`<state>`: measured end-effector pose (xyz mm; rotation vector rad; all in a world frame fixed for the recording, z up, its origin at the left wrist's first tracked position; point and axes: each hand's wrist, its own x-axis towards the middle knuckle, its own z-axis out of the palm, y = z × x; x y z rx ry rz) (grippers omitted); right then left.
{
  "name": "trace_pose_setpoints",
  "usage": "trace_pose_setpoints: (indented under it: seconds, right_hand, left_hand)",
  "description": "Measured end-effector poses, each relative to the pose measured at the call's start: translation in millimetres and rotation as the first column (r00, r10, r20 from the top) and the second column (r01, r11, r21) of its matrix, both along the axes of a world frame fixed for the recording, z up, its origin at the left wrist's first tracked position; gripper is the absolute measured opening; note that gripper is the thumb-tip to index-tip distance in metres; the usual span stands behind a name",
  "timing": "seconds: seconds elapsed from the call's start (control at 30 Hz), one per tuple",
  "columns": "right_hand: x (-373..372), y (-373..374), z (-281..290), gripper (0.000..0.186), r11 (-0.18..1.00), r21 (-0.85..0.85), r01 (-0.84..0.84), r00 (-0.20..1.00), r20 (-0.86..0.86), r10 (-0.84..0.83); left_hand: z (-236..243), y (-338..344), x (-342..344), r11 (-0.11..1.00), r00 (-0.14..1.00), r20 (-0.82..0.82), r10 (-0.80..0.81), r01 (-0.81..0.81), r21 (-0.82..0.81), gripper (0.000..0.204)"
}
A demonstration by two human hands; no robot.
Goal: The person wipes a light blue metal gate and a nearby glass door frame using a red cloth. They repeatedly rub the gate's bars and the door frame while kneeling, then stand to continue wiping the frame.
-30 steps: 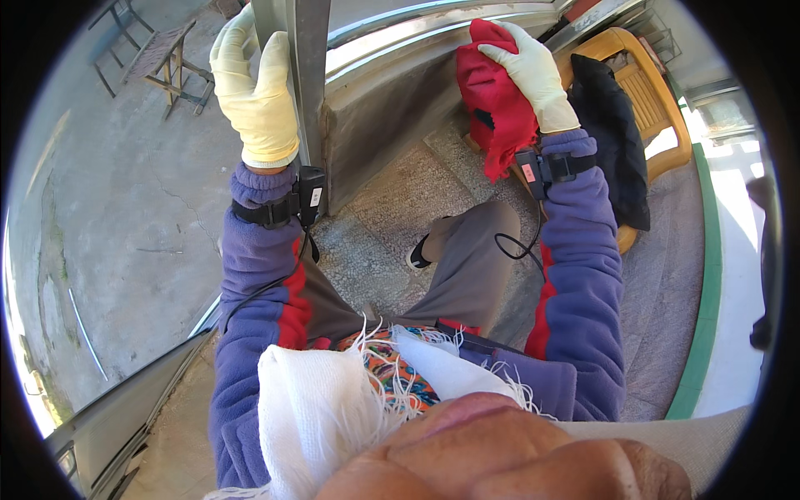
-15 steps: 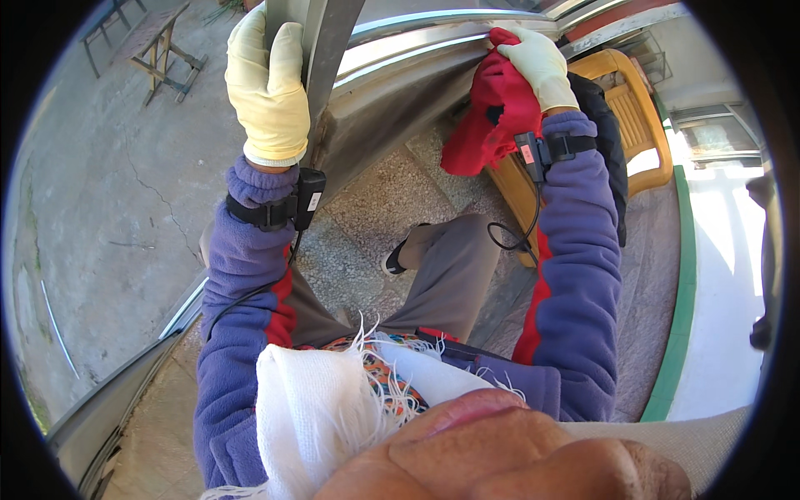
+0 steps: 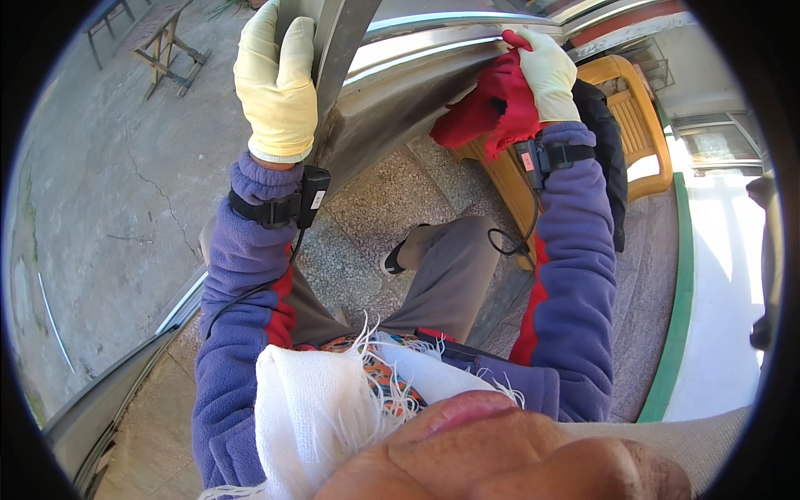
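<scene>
My left hand (image 3: 277,96), in a pale yellow glove, grips the upright grey metal frame (image 3: 340,42) at the upper left, fingers along one side and the thumb apart; the fingertips run out at the top edge. At the upper right my right hand (image 3: 550,79), gloved the same way, is closed on a bunched red cloth (image 3: 493,100). A short tip of the cloth pokes out past the fingers beside the window sill track (image 3: 433,47), and the rest hangs down loosely with ragged edges.
A yellow-brown slatted chair (image 3: 637,125) stands at the right with a dark garment (image 3: 602,125) on it. Below the sill is a brown wall (image 3: 392,100). Outside, a wooden trestle table (image 3: 162,50) stands on concrete ground. My leg (image 3: 442,275) is over the speckled floor.
My right hand has shifted slightly right and down, and the red cloth now swings left and hangs less far down. The left hand keeps its place on the frame; the view has shifted slightly.
</scene>
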<state>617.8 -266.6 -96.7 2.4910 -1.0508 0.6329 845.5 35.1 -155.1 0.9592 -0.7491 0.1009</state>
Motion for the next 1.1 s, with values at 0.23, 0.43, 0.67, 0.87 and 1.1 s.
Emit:
trace_pose_setpoints:
  seconds: [0.23, 0.43, 0.67, 0.87, 1.1]
  right_hand:
    - [1.2, -0.4, -6.0, 0.035, 0.993, -0.008, -0.119, 0.991, -0.063, 0.118]
    - [1.0, -0.9, -12.1, 0.039, 0.967, 0.114, -0.227, 0.973, 0.053, 0.223]
    - [17.5, 58.5, -23.3, 0.039, 0.907, 0.146, -0.396, 0.916, 0.140, 0.377]
    - [8.6, 35.2, -21.6, 0.037, 0.983, 0.038, -0.180, 0.983, 0.031, 0.179]
    - [3.1, -13.7, -21.8, 0.041, 0.984, 0.175, -0.043, 0.994, 0.110, 0.023]
  left_hand:
    - [-0.2, -0.1, -3.9, 1.000, 0.999, -0.047, -0.026, 0.025, -0.018, 0.033]
    - [-10.5, -8.3, 15.8, 0.910, 0.820, 0.417, 0.392, -0.413, -0.045, 0.033]
    - [-22.2, -13.3, 17.2, 0.985, 0.967, 0.186, 0.172, -0.164, -0.058, 0.028]
    - [-18.2, -6.5, 8.5, 0.980, 0.988, 0.028, -0.153, 0.155, -0.125, 0.045]
    - [-13.5, -2.7, -1.5, 0.945, 0.966, 0.152, -0.208, 0.239, -0.224, 0.045]
